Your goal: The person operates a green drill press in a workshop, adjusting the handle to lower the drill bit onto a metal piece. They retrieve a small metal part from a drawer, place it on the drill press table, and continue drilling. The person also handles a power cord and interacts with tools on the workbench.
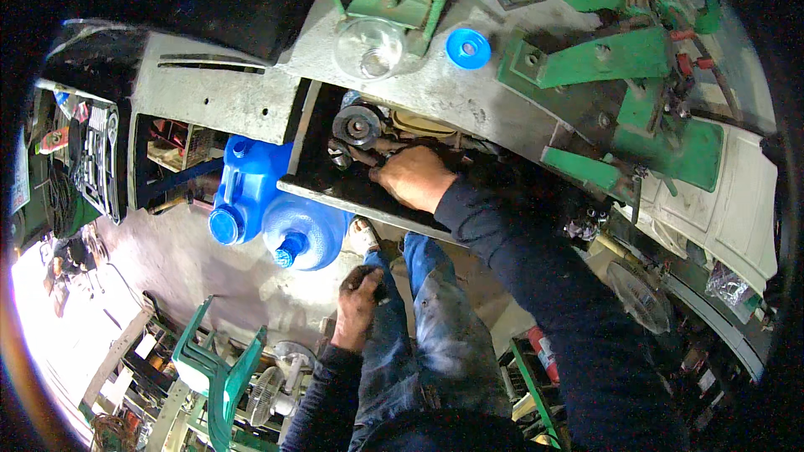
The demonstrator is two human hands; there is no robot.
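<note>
My right hand [416, 177] reaches down into an open drawer [368, 198] under the workbench. Its fingers are curled among metal parts, and their tips are partly hidden in shadow. Close to the fingertips lies a small shiny metal piece [339, 156]. Just beyond it sits a round dark pulley-like metal part [357, 125] with a hole in its middle. My left hand [358, 306] is closed in front of my legs, below the drawer's front edge. Something dark shows at its fingers, too unclear to name.
Two blue water jugs [308, 230] stand on the floor left of the drawer. On the bench are a clear round container [368, 48], a blue dish [467, 48] and green metal fixtures [603, 63]. A green plastic chair [219, 372] and a fan [266, 393] stand lower left.
</note>
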